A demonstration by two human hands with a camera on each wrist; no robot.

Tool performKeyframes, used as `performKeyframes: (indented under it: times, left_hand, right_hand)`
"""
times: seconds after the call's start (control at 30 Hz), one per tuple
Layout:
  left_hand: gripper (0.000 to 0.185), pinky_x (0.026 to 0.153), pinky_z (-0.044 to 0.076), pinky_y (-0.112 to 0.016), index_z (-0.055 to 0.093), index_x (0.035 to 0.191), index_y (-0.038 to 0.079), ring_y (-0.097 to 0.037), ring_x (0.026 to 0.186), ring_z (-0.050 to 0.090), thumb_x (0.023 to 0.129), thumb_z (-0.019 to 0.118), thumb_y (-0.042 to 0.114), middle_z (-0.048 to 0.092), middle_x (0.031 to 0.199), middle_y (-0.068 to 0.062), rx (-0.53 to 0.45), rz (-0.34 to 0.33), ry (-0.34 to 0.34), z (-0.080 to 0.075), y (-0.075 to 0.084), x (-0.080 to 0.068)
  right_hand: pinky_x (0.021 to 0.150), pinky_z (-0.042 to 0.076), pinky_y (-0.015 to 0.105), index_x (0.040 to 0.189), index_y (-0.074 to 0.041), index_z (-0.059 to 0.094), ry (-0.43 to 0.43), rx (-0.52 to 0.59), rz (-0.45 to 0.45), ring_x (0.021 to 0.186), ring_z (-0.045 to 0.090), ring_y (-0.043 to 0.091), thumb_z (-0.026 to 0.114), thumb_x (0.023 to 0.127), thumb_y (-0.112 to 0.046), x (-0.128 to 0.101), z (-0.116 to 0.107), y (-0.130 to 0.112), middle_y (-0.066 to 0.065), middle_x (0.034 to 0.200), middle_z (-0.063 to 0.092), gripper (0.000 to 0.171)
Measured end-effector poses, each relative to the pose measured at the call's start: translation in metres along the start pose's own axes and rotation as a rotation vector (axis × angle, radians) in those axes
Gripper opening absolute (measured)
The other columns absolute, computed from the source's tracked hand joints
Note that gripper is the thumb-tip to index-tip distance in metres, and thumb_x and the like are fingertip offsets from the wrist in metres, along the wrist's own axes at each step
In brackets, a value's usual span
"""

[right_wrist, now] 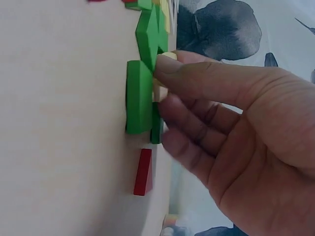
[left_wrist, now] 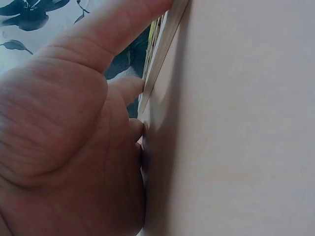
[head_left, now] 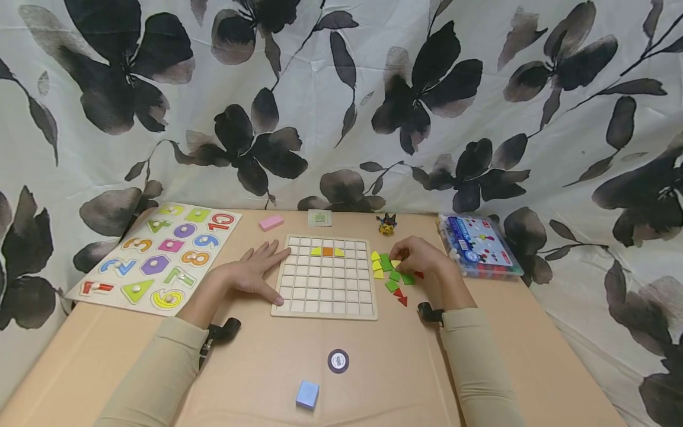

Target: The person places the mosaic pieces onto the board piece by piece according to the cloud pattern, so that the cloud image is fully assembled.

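from the head camera we see our left hand lying flat on the table, fingers straight and spread, their tips against the left edge of the wooden grid board; we judge it rests there to keep the board from sliding. the board holds three pieces in its second row: a yellow one, an orange one and another yellow one. our right hand is curled over a loose pile of green, yellow and red pieces just right of the board, close enough to reach the grid easily. a number puzzle lies far left, a pink block and a small card behind the board, a little toy figure beside a clear box of parts on the right, and a blue block and a dark round disc near us.

from the left wrist, the palm fills the view; the fingertips touch the board's thin edge, holding nothing.

from the right wrist, the fingers are bent and pinch at a pale yellow piece on top of the green pieces, a red piece lying apart just below. the grasp looks light, fingertips only, suiting a thin flat tile.
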State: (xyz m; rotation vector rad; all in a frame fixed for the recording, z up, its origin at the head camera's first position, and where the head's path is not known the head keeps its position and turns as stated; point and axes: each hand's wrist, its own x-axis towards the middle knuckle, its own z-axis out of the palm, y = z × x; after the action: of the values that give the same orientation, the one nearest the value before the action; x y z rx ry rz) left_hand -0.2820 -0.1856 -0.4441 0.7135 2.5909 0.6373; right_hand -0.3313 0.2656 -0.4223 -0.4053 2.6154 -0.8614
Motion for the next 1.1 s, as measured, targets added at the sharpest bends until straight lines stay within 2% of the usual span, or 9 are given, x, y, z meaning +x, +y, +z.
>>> performKeyframes:
  times: [0.13, 0.33, 0.47, 0.57, 0.7, 0.77, 0.97, 1.1]
  left_hand:
    - [0.129, 0.126, -0.004, -0.069, 0.018, 0.167, 0.012, -0.049, 0.16, -0.008, 0.071, 0.088, 0.061, -0.003, 0.173, -0.027, -0.006, 0.001, 0.002, 0.0, 0.0, 0.0]
    - [0.128, 0.126, -0.004, -0.069, 0.018, 0.167, 0.012, -0.049, 0.16, -0.008, 0.071, 0.088, 0.06, -0.004, 0.173, -0.027, -0.007, 0.004, 0.002, 0.0, 0.001, -0.001]
    - [0.127, 0.126, -0.004, -0.07, 0.019, 0.167, 0.012, -0.049, 0.16, -0.008, 0.071, 0.088, 0.06, -0.003, 0.173, -0.027, -0.01, 0.004, 0.002, -0.001, 0.001, -0.001]
    - [0.127, 0.126, -0.003, -0.069, 0.018, 0.167, 0.012, -0.049, 0.16, -0.007, 0.072, 0.087, 0.06, -0.003, 0.173, -0.027, -0.006, 0.005, 0.002, -0.001, 0.001, -0.002]
    - [0.127, 0.126, -0.003, -0.069, 0.018, 0.167, 0.012, -0.049, 0.16, -0.007, 0.072, 0.087, 0.061, -0.003, 0.173, -0.026, -0.004, 0.012, -0.002, -0.001, 0.001, -0.002]
    - [0.127, 0.126, -0.003, -0.069, 0.018, 0.167, 0.012, -0.049, 0.16, -0.007, 0.072, 0.087, 0.061, -0.004, 0.173, -0.026, -0.002, 0.012, -0.005, -0.001, 0.001, -0.002]
    - [0.127, 0.126, -0.003, -0.069, 0.018, 0.167, 0.012, -0.049, 0.16, -0.007, 0.072, 0.087, 0.06, -0.003, 0.173, -0.027, 0.0, 0.011, -0.004, 0.0, 0.002, -0.002]
    - [0.127, 0.126, -0.004, -0.069, 0.018, 0.167, 0.012, -0.048, 0.16, -0.007, 0.072, 0.087, 0.061, -0.003, 0.173, -0.026, 0.002, 0.003, -0.003, 0.0, 0.002, -0.001]
  right_hand:
    - [0.073, 0.053, 0.03, 0.104, -0.012, 0.076, 0.012, -0.002, -0.006, 0.086, 0.058, 0.025, 0.079, 0.088, 0.0, 0.0, 0.001, -0.001, 0.007, 0.094, 0.066, 0.02]
    - [0.066, 0.054, 0.031, 0.103, -0.008, 0.072, -0.003, 0.02, -0.013, 0.076, 0.06, 0.024, 0.071, 0.096, -0.004, 0.001, 0.0, -0.003, 0.008, 0.091, 0.064, 0.007]
    - [0.073, 0.058, 0.033, 0.105, -0.007, 0.072, 0.075, 0.019, -0.094, 0.081, 0.062, 0.024, 0.067, 0.099, -0.006, 0.0, -0.002, -0.009, 0.008, 0.093, 0.067, 0.007]
    - [0.08, 0.058, 0.034, 0.112, -0.002, 0.073, 0.129, 0.05, -0.188, 0.086, 0.065, 0.025, 0.067, 0.099, -0.007, 0.0, -0.002, -0.017, 0.01, 0.098, 0.069, 0.015]
    - [0.082, 0.06, 0.033, 0.122, 0.004, 0.07, 0.105, 0.135, -0.27, 0.089, 0.07, 0.027, 0.068, 0.097, -0.003, 0.004, 0.004, -0.033, 0.016, 0.105, 0.068, 0.026]
    - [0.081, 0.06, 0.032, 0.123, 0.003, 0.07, 0.091, 0.145, -0.297, 0.089, 0.07, 0.026, 0.071, 0.095, -0.003, 0.009, 0.01, -0.043, 0.014, 0.106, 0.068, 0.028]
    - [0.08, 0.056, 0.031, 0.113, -0.004, 0.074, 0.082, 0.007, -0.421, 0.089, 0.065, 0.018, 0.08, 0.092, -0.01, 0.034, 0.034, -0.086, 0.005, 0.099, 0.072, 0.023]
    - [0.079, 0.054, 0.027, 0.108, -0.005, 0.074, 0.03, -0.037, -0.462, 0.086, 0.063, 0.014, 0.082, 0.09, -0.012, 0.053, 0.051, -0.115, 0.002, 0.093, 0.072, 0.02]
